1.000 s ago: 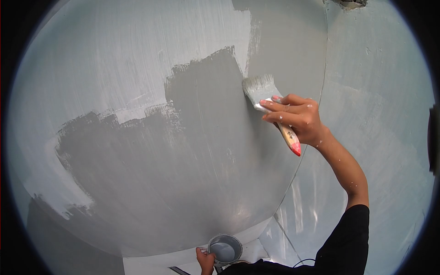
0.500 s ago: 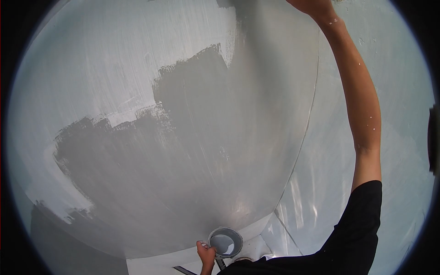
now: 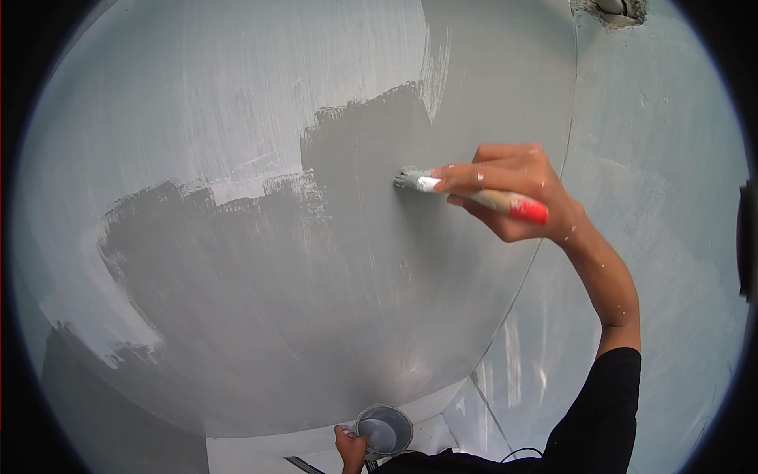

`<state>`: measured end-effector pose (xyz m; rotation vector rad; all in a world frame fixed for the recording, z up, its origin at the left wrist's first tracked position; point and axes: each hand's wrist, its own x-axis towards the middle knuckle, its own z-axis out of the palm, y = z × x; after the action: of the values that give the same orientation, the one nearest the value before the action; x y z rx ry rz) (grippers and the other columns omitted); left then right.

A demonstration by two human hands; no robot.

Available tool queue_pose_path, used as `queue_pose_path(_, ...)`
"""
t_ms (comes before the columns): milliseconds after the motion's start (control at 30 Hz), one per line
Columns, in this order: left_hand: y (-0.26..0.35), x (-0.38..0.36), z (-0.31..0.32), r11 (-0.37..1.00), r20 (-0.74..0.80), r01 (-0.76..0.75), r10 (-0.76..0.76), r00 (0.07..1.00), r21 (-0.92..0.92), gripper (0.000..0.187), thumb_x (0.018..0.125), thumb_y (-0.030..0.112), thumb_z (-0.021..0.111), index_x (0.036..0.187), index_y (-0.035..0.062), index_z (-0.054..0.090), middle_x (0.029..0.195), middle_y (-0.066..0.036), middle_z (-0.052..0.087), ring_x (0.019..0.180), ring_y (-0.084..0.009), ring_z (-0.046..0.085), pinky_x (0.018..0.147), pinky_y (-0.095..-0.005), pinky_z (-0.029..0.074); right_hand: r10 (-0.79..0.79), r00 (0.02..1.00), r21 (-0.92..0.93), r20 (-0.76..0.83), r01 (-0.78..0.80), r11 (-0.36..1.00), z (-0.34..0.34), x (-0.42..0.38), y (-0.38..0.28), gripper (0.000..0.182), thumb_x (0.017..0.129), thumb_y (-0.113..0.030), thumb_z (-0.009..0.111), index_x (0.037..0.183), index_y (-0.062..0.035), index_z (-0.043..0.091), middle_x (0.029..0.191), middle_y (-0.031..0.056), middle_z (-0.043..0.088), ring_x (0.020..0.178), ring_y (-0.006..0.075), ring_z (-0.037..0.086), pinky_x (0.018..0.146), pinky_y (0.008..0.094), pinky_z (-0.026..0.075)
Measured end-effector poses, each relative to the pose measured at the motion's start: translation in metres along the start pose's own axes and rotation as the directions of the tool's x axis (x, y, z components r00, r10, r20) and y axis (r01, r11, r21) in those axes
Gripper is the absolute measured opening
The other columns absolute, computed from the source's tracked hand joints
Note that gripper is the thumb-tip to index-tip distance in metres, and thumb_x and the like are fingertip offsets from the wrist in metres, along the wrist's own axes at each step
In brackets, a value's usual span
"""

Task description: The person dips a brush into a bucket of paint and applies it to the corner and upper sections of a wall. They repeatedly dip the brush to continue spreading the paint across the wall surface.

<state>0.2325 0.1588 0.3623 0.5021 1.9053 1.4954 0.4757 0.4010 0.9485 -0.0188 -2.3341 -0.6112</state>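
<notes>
My right hand (image 3: 513,189) is closed around a paintbrush (image 3: 493,201) with a wooden handle and a red end. The grey-coated bristles are at the wall (image 3: 355,261), on its darker grey painted area; whether they press on it is hard to tell. Low in the view, my left hand (image 3: 350,446) grips the rim of a small bucket (image 3: 384,429) with grey paint inside. The bucket is upright enough to show the paint's surface. Pale, streaky white coating (image 3: 237,95) covers the upper left of the wall, with a ragged edge against the grey.
A corner seam separates the painted wall from a lighter side wall (image 3: 632,237) on the right. At the top right is a rough hole (image 3: 612,12) in that side wall. Below the bucket area, a white floor (image 3: 253,452) shows with dark strips on it.
My right hand has come down from the top edge to the middle of the wall, bringing the paintbrush into view. The bucket stays low in my left hand; the view has shifted slightly.
</notes>
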Motion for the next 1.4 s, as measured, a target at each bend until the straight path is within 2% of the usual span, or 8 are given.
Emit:
queue_pose_path(300, 0.022, -0.006, 0.002, 0.993, 0.02, 0.021, -0.018, 1.0, -0.12, 0.045, 0.063, -0.008, 0.063, 0.1, 0.0058, 0.043, 0.066, -0.004, 0.052, 0.05, -0.0157, 0.052, 0.039, -0.0346, 0.044, -0.119, 0.823, -0.023, -0.555, 0.127, 0.992, -0.097, 0.103, 0.111, 0.008, 0.087, -0.001, 0.078, 0.095, 0.0001, 0.076, 0.097, 0.01, 0.078, 0.071, 0.0126, 0.072, 0.059, 0.026, 0.058)
queue_pose_path(400, 0.018, -0.004, 0.005, 0.992, 0.012, 0.006, -0.005, 1.0, -0.129, 0.047, 0.062, -0.01, 0.062, 0.102, 0.0058, 0.043, 0.065, -0.005, 0.052, 0.049, -0.0161, 0.052, 0.038, -0.0343, 0.043, -0.572, 0.77, -0.639, -0.284, 0.293, 0.712, -0.082, 0.099, 0.105, 0.01, 0.088, -0.001, 0.078, 0.098, 0.0011, 0.076, 0.097, 0.0101, 0.078, 0.071, 0.0123, 0.071, 0.059, 0.026, 0.058)
queue_pose_path(467, 0.021, -0.006, 0.008, 0.993, -0.006, 0.018, -0.019, 1.0, -0.114, 0.05, 0.061, -0.012, 0.061, 0.104, 0.0064, 0.043, 0.064, -0.004, 0.051, 0.048, -0.0165, 0.052, 0.039, -0.0343, 0.041, -0.328, 0.867, -0.535, -0.375, 0.086, 0.84, -0.021, 0.059, 0.08, 0.024, 0.08, -0.009, 0.082, 0.103, -0.0152, 0.078, 0.103, -0.003, 0.08, 0.069, 0.015, 0.07, 0.065, 0.0216, 0.06)
queue_pose_path(700, 0.003, 0.001, -0.007, 0.996, -0.001, -0.025, 0.025, 1.0, -0.083, 0.05, 0.061, -0.012, 0.06, 0.104, 0.006, 0.043, 0.065, -0.007, 0.056, 0.05, -0.0175, 0.054, 0.04, -0.0345, 0.042, -0.116, 0.981, -0.215, -0.157, 0.081, 0.973, 0.009, 0.0, 0.009, 0.023, 0.076, -0.002, 0.083, 0.097, -0.0094, 0.076, 0.104, 0.0047, 0.08, 0.065, 0.0147, 0.068, 0.062, 0.0237, 0.06)
queue_pose_path(900, -0.021, 0.02, -0.01, 0.998, -0.024, -0.057, 0.057, 0.998, -0.008, 0.047, 0.06, -0.007, 0.065, 0.099, 0.0063, 0.044, 0.064, -0.003, 0.05, 0.051, -0.0142, 0.048, 0.046, -0.0328, 0.038, 0.144, 0.912, 0.188, -0.385, -0.075, 0.979, -0.063, 0.05, 0.128, 0.02, 0.091, -0.011, 0.079, 0.108, -0.0019, 0.077, 0.1, 0.0054, 0.078, 0.076, 0.0127, 0.071, 0.065, 0.0247, 0.059)
queue_pose_path(1000, -0.01, 0.016, -0.006, 0.995, -0.026, -0.055, 0.053, 0.998, -0.08, 0.046, 0.06, -0.007, 0.065, 0.098, 0.0064, 0.045, 0.063, -0.002, 0.049, 0.051, -0.0135, 0.047, 0.046, -0.0324, 0.038, 0.166, 0.704, 0.072, -0.691, -0.161, 0.984, -0.083, 0.058, 0.141, 0.012, 0.089, 0.0, 0.078, 0.101, 0.0001, 0.077, 0.095, 0.0073, 0.078, 0.076, 0.0112, 0.071, 0.063, 0.0267, 0.059)
queue_pose_path(1167, -0.015, 0.011, -0.007, 0.99, -0.017, -0.09, 0.089, 0.996, -0.106, 0.048, 0.063, -0.013, 0.06, 0.104, 0.0057, 0.042, 0.064, -0.008, 0.056, 0.046, -0.0167, 0.052, 0.038, -0.0342, 0.04, -0.231, 0.794, -0.388, -0.562, -0.006, 0.922, -0.073, 0.043, 0.125, 0.022, 0.089, -0.011, 0.08, 0.11, -0.0066, 0.078, 0.102, 0.0021, 0.079, 0.086, 0.0116, 0.073, 0.083, 0.027, 0.057)
queue_pose_path(1400, -0.031, 0.014, -0.015, 0.995, 0.014, -0.06, 0.061, 0.998, -0.08, 0.04, 0.067, -0.01, 0.057, 0.103, 0.0041, 0.046, 0.069, -0.008, 0.054, 0.052, -0.0193, 0.053, 0.044, -0.0364, 0.043, -0.058, 0.857, -0.494, -0.512, -0.239, 0.836, -0.009, 0.014, 0.073, 0.038, 0.083, -0.006, 0.08, 0.12, -0.0125, 0.075, 0.107, 0.0051, 0.078, 0.089, 0.0219, 0.074, 0.096, 0.0379, 0.058)
